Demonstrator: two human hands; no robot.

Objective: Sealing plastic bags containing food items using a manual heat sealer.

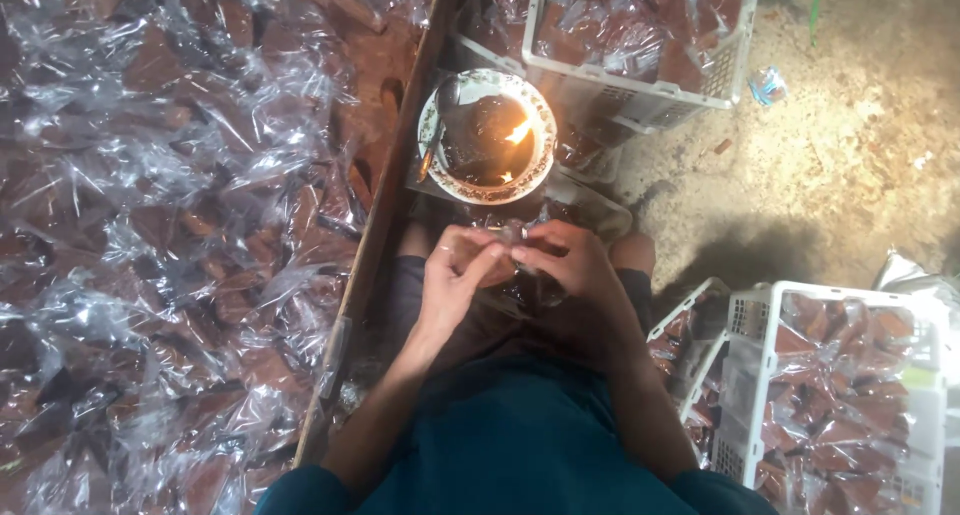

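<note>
My left hand (455, 275) and my right hand (570, 265) meet in front of me over my lap, both pinching a small clear plastic packet (512, 237) with brown contents. Just beyond the hands stands a round white bowl (436, 125) with a patterned rim, dark inside, with a small flame (518, 132) burning in it. The packet's open end points toward the bowl, a short way below the flame.
A large heap of clear packets with brown pieces (170, 225) fills the left, bounded by a wooden plank (385, 215). White plastic crates of packets stand at the top (640, 95) and lower right (760, 310). Bare sandy ground (850, 155) lies to the right.
</note>
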